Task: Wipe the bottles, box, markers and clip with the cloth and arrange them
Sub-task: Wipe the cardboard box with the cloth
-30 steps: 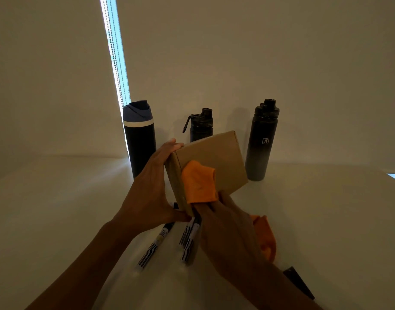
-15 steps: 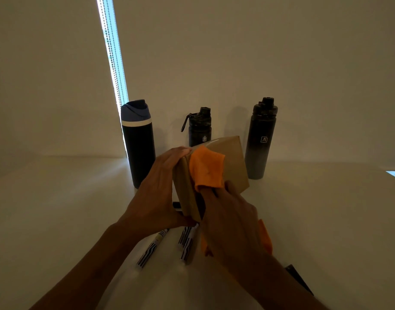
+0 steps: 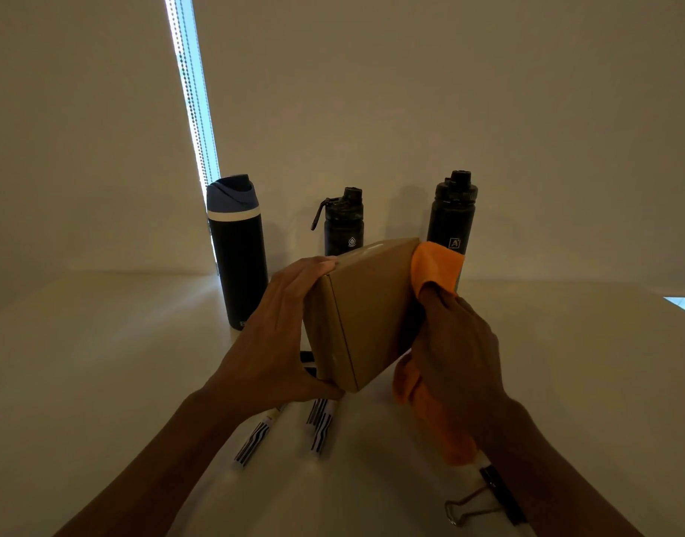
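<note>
Since half a second ago I note the cloth [image 3: 436, 271] has travelled from the upper left of the box [image 3: 368, 308] across to its upper right corner, and the box now shows me more of its broad tan face. Left hand [image 3: 279, 343] grips the box's left side, fingers over the top edge and thumb under the near corner, holding it off the table [image 3: 100, 362] at frame centre. Right hand [image 3: 457, 350] is closed on the orange cloth and presses it to the box's right edge, with the rest of the cloth hanging below the palm. The clip [image 3: 488, 498] at lower right shows its wire handles now; earlier only a black corner showed. Surface is a pale table against a plain pale wall [image 3: 449, 91], dimly lit, with a strip of daylight [image 3: 191, 91] at upper left. Three bottles stand along the back: blue-lidded bottle [image 3: 238, 265] centre left, small bottle [image 3: 343, 226] centre, third bottle [image 3: 451, 215] centre right. The box hides the small bottle's base and the cloth overlaps the third bottle's lower half. The markers [image 3: 321, 424] lie below the box, their far ends covered by the left hand; I cannot count them with certainty. My right forearm crosses part of the clip.
</note>
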Available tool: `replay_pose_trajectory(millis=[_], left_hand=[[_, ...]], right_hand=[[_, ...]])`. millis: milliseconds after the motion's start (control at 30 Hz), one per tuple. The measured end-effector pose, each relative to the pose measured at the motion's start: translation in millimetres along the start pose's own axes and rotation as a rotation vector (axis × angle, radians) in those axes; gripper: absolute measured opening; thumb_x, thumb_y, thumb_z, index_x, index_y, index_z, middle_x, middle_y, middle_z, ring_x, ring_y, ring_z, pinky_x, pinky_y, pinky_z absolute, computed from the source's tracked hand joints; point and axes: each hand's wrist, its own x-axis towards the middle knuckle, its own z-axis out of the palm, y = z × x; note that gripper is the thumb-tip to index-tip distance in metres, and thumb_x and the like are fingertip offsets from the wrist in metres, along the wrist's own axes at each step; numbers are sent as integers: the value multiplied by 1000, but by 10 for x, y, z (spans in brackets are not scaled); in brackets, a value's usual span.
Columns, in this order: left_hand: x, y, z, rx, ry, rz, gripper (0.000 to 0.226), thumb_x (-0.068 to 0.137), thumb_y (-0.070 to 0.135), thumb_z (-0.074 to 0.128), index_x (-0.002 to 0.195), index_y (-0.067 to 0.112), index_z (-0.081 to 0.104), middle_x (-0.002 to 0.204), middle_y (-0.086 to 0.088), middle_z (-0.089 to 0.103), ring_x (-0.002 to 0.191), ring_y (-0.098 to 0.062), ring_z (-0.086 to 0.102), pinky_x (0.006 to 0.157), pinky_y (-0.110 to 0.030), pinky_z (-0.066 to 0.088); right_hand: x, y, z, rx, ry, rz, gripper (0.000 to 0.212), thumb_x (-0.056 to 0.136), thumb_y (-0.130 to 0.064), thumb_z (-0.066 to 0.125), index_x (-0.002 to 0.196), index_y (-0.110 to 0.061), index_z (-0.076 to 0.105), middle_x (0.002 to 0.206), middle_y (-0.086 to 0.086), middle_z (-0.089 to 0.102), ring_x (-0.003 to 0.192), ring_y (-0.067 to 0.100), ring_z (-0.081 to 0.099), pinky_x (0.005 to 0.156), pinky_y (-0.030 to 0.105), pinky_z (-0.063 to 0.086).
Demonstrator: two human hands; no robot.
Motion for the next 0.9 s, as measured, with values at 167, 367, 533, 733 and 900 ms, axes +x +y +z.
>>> replay_pose_trajectory(millis=[167,367,533,733,900], left_hand=[[31,-72,-101,28,48,39,133,51,61,93,156,32,16,160,3,26,148,-4,26,121,-26,26],[67,-27,-300,139,158,90,137,47,58,96,154,13,24,158,-4,32,146,-19,34,119,-27,30],[69,-84,-323,153,173,67,140,42,47,102,154,11,24,156,-7,34,145,-23,37,116,-47,38],[80,-98,-337,145,221,27,141,42,46,102,153,5,26,155,-3,34,142,-21,39,113,-50,41],[67,-235,-301,112,266,-41,147,38,42,105,154,8,21,153,-11,38,140,-31,43,110,-62,41]], right_hand=[[-50,-48,28,15,-54,16,43,95,-9,51,137,-17,50,109,2,63,89,21,57,67,28,41],[-176,-83,143,29,-145,22,28,97,-11,49,123,-19,54,79,-10,41,67,8,38,56,20,25],[-219,-87,189,69,-185,48,19,101,-15,46,118,-22,51,80,-11,37,67,5,36,55,17,25],[-287,-140,229,70,-223,-62,35,102,-23,47,136,-26,44,113,-6,52,89,10,41,79,24,37],[-292,-213,325,-12,-154,-153,38,76,-28,83,109,-21,65,95,-1,68,74,14,62,62,31,51]])
